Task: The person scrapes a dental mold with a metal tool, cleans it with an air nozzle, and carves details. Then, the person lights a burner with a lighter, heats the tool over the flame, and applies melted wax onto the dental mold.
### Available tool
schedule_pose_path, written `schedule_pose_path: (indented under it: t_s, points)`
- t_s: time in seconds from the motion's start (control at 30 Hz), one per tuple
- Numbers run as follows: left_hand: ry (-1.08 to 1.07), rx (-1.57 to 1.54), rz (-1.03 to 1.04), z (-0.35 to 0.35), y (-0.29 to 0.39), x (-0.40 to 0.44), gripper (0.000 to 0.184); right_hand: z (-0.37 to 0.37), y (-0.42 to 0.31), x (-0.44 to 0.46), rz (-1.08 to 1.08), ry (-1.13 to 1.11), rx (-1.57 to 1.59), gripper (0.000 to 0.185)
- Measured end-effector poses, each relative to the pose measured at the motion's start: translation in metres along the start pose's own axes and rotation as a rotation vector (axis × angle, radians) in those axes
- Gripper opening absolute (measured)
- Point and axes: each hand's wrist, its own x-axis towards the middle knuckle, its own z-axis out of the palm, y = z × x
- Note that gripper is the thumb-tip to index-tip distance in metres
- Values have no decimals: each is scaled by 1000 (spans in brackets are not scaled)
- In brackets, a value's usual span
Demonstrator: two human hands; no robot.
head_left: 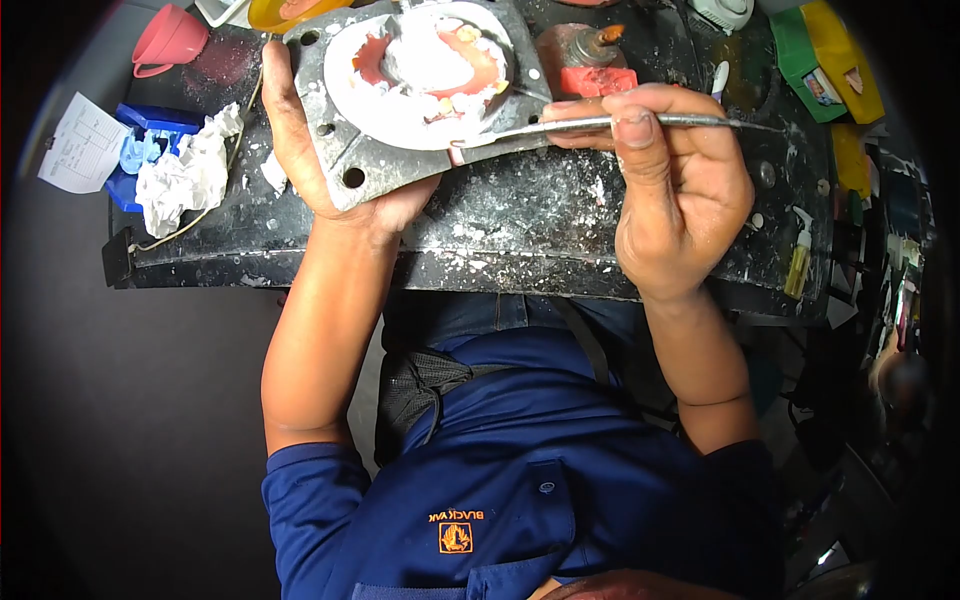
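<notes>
My left hand (pixel 310 165) holds a grey metal dental flask half (pixel 350 178) from beneath and along its left side, thumb up beside the edge. White plaster (pixel 345 118) fills the flask, and a horseshoe-shaped denture with pink base (pixel 487 72) and some teeth is set in it. In my right hand (pixel 680 180), pinched between thumb and fingers, is a thin metal wax carver (pixel 580 125). Its left end reaches the lower right of the plaster; whether it touches cannot be made out. The pointed other end sticks out to the right.
A pink cup (pixel 170 40), crumpled white paper (pixel 188 175) and a blue case (pixel 125 190) are at the left. Behind my right hand stand a burner (pixel 578 48) and a red block (pixel 598 80). White scraps litter the black table (pixel 520 235). A small bottle (pixel 799 262) lies at right.
</notes>
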Motion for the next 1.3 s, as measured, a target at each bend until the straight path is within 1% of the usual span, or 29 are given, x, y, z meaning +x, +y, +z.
schedule_pose_path:
  t_s: [0.27,0.4,0.47,0.53,0.6,0.67,0.87,1.07,1.13,1.3]
  points:
    - [68,93,81,1,-2,1,78,-3,3,1,-10,4,-3,15]
    - [46,89,49,2,-2,0,78,-1,4,2,-27,20,-10,15]
    - [80,117,83,3,-3,0,77,0,4,2,-33,33,-5,14]
    - [83,104,86,2,-3,0,77,1,3,1,9,63,76,15]
    - [86,90,87,1,-1,0,77,0,0,1,5,38,36,14]
    - [-9,48,29,-1,0,1,77,0,-1,1,0,13,-5,14]
    - [64,98,74,1,-1,0,76,0,1,1,-1,22,9,15]
    - [87,102,91,3,-3,0,76,0,3,2,-22,17,9,16]
    - [74,95,87,2,-2,0,76,1,4,1,-26,47,0,16]
    - [50,88,68,2,-2,0,77,-2,2,1,-17,27,-4,15]
